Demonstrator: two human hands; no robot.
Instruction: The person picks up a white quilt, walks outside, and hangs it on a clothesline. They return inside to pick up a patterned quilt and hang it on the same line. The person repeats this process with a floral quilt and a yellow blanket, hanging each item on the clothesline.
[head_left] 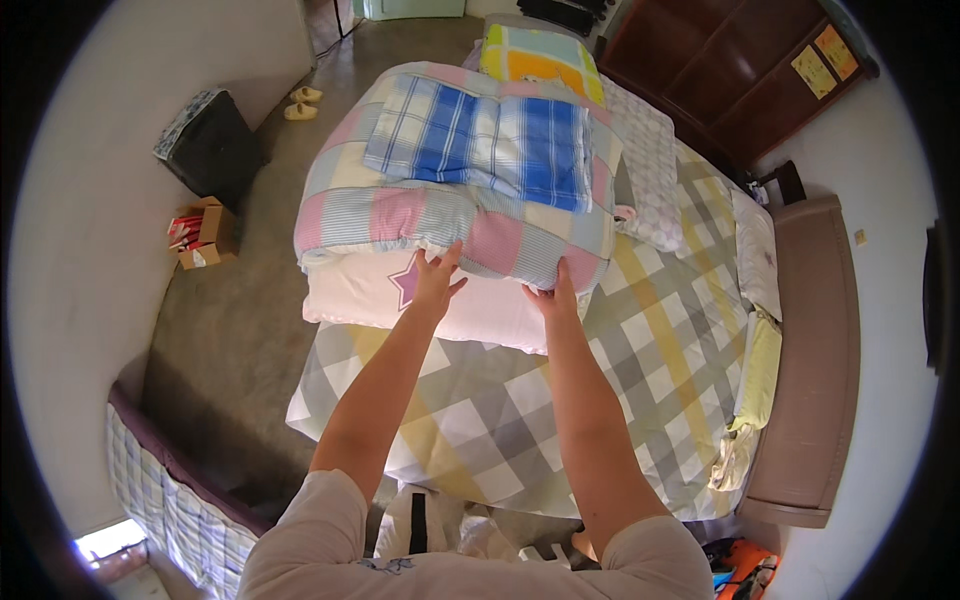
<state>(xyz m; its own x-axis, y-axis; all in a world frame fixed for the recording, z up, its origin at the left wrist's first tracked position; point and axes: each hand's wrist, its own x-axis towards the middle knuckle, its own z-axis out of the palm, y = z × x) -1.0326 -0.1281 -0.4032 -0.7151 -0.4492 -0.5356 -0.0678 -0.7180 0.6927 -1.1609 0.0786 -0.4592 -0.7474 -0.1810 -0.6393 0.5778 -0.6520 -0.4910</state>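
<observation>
A folded patchwork quilt [410, 210] in pink, cream and striped squares lies on the bed, with a folded blue-and-white plaid cloth [480, 140] on top. Under its near side is a pale pink folded bedding piece [470, 313] with a purple star. Both my arms reach forward to the quilt's near edge. My left hand [437, 282] touches that edge with fingers spread, beside the star. Farther right, my right hand [555, 295] rests against the same edge, near its corner, thumb and fingers apart. Neither hand visibly grips the fabric.
The bed has a grey, white and yellow checked sheet [640, 350] and a brown headboard [805, 370]. Behind the quilt lies a yellow-green folded piece [540, 60]. At left on the floor stand a dark suitcase [212, 145], an open cardboard box [210, 235] and pale shoes [302, 104].
</observation>
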